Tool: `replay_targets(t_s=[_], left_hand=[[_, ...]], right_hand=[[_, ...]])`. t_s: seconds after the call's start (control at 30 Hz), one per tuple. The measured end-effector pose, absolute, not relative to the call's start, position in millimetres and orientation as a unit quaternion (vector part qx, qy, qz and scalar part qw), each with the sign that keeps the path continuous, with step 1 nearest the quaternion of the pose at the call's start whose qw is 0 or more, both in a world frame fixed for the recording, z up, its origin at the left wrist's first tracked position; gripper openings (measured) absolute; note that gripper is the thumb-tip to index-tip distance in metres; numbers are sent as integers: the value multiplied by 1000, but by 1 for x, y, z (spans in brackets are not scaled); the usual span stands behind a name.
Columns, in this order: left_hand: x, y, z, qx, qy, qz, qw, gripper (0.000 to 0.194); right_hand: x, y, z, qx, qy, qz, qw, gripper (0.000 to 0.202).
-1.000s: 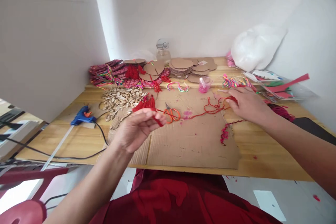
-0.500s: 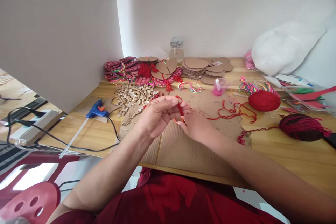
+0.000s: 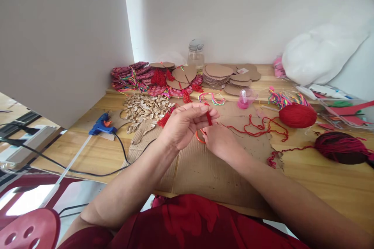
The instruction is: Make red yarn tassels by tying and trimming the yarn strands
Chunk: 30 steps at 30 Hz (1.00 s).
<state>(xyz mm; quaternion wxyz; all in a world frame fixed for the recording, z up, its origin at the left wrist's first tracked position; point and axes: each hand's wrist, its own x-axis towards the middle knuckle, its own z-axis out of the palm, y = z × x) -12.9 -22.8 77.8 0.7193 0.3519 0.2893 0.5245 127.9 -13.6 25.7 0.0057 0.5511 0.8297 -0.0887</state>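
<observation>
My left hand (image 3: 185, 122) is closed, its fingertips pinching a short bundle of red yarn (image 3: 209, 117) over the cardboard sheet (image 3: 201, 171). Right beside it, my right hand (image 3: 220, 139) is closed at the lower end of that yarn. An orange loop (image 3: 200, 136) shows between the hands, against the right fingers; it looks like a scissor handle, and the rest is hidden. Loose red yarn (image 3: 257, 129) trails from near my right hand towards the red yarn ball (image 3: 297, 115).
Peanut shells (image 3: 146, 107) and a blue glue gun (image 3: 102, 124) with its cord lie left. Cardboard shapes (image 3: 217, 71), a bottle (image 3: 195, 56) and a pink pot (image 3: 243, 103) stand behind. A dark red yarn ball (image 3: 340, 148) sits right.
Both hands have shifted slightly right, still together at the red yarn. More of the orange loop shows now. The view has shifted a little.
</observation>
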Motion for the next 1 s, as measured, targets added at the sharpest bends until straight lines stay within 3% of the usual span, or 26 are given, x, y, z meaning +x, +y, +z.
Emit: replay_targets(t_s=[0.17,0.23,0.4,0.5,1.0], left_hand=[[-16,-20,66,355,320,520,708,15],[-16,-19,58,349,335,504,715,17],[-10,-16,42,353,361,424,752,26],[-5,-15,33,379,374,371,761,28],[-3,-18,22,449,383,297,751,26]], right_hand=[[166,-44,21,477,871,-108,-42,18],[186,-59,21,483,859,-168,-35,17],[230,-78,40,484,706,-515,-41,8],[241,-80,52,454,636,-616,-94,18],[242,-79,30,459,516,-716,-100,38]])
